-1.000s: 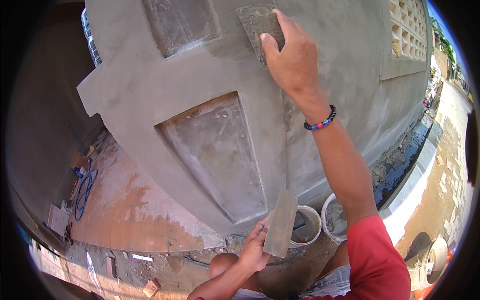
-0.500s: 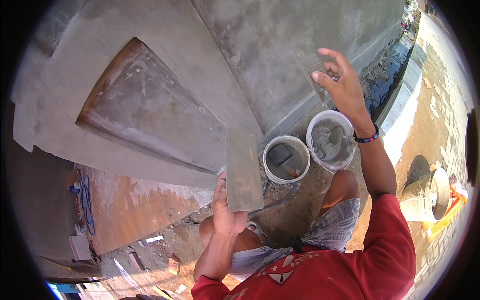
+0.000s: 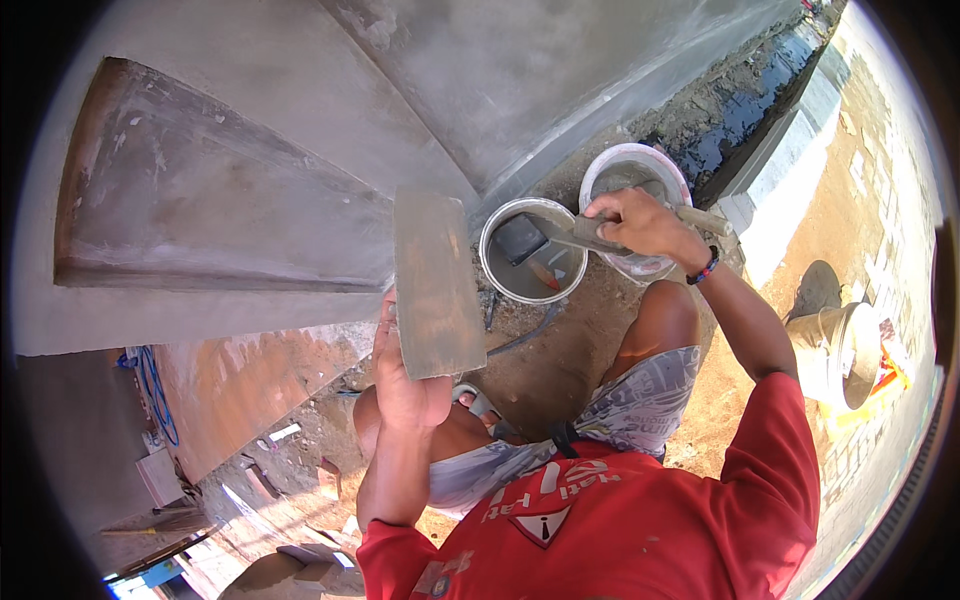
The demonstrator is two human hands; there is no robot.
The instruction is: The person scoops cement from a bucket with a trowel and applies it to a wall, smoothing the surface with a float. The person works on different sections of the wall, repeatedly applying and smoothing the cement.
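Observation:
My left hand [image 3: 408,385] grips a rectangular plasterer's float [image 3: 437,290] from beneath, its flat grey-brown face turned up. The float's far edge lies in front of the cement wall. My right hand [image 3: 640,222] is closed on a thin, flat grey blade [image 3: 590,235], which reaches over the rim of a white bucket [image 3: 487,258]. Inside that bucket are greyish water, a black block [image 3: 520,240] and a small orange-brown piece. The hand partly covers a second bucket [image 3: 680,165] of wet grey mortar. A rounded tool handle [image 3: 706,220] shows beyond my wrist; what it belongs to is hidden.
The plastered wall [image 3: 330,110] has a recessed wedge-shaped panel [image 3: 230,200]. A wooden board [image 3: 250,385] and coiled blue hose [image 3: 155,395] lie left, near rubble. At right stand a tipped-looking bucket [image 3: 835,345] and a pale kerb [image 3: 790,170], with a muddy ditch beside the wall.
My right hand has come down from the wall to the buckets with the flat blade. My left hand still holds the float. The whole view has shifted, moving the wall panel leftward in the picture.

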